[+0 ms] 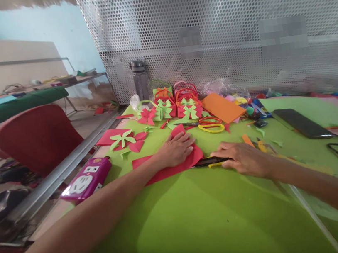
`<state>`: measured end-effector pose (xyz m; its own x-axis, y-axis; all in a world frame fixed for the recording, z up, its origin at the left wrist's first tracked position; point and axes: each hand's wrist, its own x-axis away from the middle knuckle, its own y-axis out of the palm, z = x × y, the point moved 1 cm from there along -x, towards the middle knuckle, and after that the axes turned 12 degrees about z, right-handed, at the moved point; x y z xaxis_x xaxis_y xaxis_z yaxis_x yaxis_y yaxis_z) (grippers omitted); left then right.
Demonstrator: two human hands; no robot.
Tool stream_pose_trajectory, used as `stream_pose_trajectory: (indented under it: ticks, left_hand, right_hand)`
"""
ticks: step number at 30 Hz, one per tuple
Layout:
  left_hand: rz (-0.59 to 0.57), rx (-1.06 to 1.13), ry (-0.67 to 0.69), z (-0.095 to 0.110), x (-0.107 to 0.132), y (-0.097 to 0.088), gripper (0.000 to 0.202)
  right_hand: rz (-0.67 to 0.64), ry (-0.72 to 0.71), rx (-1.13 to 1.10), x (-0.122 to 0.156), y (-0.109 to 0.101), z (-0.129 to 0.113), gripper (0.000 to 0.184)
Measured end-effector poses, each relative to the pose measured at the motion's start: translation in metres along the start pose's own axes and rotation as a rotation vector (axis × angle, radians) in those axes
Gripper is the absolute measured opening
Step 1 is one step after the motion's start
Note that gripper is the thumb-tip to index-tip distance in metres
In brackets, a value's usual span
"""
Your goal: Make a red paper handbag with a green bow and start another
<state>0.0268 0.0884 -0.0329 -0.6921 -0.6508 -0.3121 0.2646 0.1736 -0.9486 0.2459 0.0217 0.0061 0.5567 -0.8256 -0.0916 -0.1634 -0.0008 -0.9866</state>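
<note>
My left hand (177, 149) lies flat, fingers stretched out, on a folded red sheet of paper (159, 170) and presses it to the green-covered table (182, 221). My right hand (239, 158) is closed around a slim black-and-yellow tool (210, 161); its exact kind is hard to make out. The tool's black tip meets the right edge of the red sheet. Just beyond my hands lie scissors with yellow handles (211, 128). Left of them are a light green paper bow (122, 139) and red cut pieces (138, 142).
Small paper bags with bows (189, 109) stand at the back, near a grey bottle (140, 80) and a perforated metal screen (221, 6). Orange paper (224, 107) and a black phone (302, 123) lie right. A purple power strip (87, 180) sits left, beside a red chair (38, 136).
</note>
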Motion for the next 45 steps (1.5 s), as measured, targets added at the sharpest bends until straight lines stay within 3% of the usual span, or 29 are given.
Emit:
stream_pose_trajectory:
  ticks: [13,21,25,29,32,37,45]
  left_hand:
    - [-0.002,0.018,-0.003,-0.002,-0.001,0.000,0.046]
    - [0.006,-0.008,-0.144,0.011,-0.007,0.001,0.043]
    - [-0.012,0.006,-0.165,0.013,-0.009,-0.014,0.042]
    - [0.015,0.042,-0.076,0.008,0.009,-0.045,0.046]
    - [0.005,0.080,0.038,0.004,0.034,-0.055,0.045]
    - [-0.046,0.129,0.078,0.000,0.061,-0.042,0.043]
    - [-0.021,0.194,0.062,-0.002,0.059,-0.037,0.042]
  right_hand:
    - [0.004,-0.003,0.009,-0.002,0.001,-0.006,0.033]
    - [0.069,-0.072,0.011,-0.005,0.005,0.018,0.032]
    - [0.064,-0.093,0.026,-0.007,0.003,0.024,0.029]
    - [0.064,-0.083,0.016,-0.006,0.002,0.023,0.032]
    - [0.066,-0.079,0.002,-0.005,0.002,0.022,0.035]
    - [0.062,-0.082,-0.028,-0.005,0.004,0.023,0.031]
    - [0.042,-0.062,0.004,-0.003,0.004,0.020,0.033]
